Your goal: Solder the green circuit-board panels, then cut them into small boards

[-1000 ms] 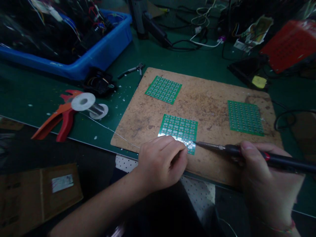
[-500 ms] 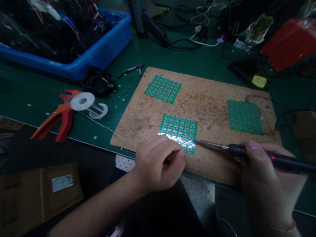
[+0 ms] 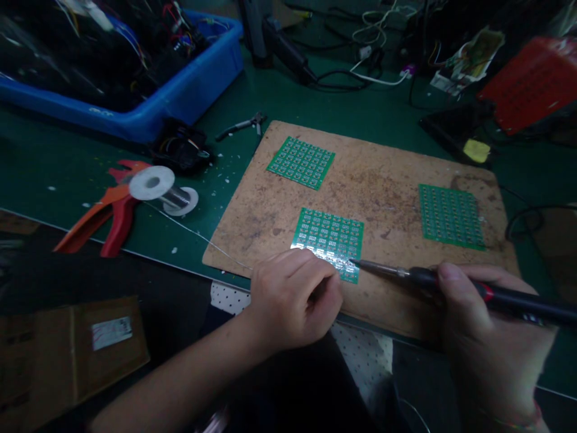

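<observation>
Green circuit panel lies on the brown work board, straight ahead of your left hand, whose curled knuckles cover its near-left edge. That hand is pinched closed on the solder wire, which runs off left to the spool. Your right hand grips the soldering iron. Its long axis runs right to left, with the tip on the panel's near-right corner, just beside your left fingertips.
</observation>
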{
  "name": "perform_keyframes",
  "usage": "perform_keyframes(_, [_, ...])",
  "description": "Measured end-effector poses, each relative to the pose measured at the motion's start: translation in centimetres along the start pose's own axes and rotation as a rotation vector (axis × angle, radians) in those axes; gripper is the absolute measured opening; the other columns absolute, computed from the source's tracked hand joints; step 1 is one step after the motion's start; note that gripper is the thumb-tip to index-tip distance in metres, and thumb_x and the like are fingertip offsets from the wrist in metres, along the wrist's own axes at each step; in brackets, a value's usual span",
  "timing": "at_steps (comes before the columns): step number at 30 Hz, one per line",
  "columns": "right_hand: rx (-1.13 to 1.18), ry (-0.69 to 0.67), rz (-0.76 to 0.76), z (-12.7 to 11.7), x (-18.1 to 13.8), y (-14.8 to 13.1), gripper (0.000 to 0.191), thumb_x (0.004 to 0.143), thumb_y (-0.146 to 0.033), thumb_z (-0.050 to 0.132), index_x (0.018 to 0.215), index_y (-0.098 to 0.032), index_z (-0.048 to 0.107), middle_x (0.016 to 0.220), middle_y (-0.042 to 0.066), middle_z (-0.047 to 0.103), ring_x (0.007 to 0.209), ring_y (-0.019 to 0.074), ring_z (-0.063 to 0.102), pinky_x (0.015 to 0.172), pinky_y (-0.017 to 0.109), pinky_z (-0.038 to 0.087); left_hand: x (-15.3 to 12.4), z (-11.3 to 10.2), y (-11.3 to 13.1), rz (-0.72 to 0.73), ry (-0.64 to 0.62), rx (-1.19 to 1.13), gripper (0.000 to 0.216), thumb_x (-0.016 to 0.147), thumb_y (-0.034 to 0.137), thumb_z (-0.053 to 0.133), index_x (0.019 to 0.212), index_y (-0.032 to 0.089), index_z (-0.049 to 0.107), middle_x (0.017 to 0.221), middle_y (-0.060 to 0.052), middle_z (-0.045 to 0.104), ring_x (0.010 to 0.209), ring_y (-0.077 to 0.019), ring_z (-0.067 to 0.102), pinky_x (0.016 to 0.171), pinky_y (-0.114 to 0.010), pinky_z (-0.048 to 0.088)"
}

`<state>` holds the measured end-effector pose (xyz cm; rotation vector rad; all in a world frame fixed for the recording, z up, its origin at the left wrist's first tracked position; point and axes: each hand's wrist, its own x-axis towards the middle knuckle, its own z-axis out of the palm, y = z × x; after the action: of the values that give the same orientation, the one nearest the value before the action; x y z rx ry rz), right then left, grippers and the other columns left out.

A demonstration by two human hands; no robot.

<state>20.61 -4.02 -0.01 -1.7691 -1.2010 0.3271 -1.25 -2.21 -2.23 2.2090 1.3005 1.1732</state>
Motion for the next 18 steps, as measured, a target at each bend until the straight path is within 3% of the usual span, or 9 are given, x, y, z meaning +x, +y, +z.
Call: perform_keyframes(18, [-0.007, -0.020, 0.003, 0.04, -0.06, -0.08, 0.017, 0.072, -0.037, 0.074, 0.065, -0.024, 0.067, 0.059, -0.004, 0.062, 0.052, 0.0099, 0.053, 0.050, 0.024, 0.039, 0.04, 0.09, -0.02, 0.000, -0.027, 0.022, 0.010, 0.077, 0.013, 0.062, 0.068, 0.017, 0.061, 0.060, 0.002, 0.051, 0.057, -0.0107, 0.045, 0.056, -0.029, 0.033])
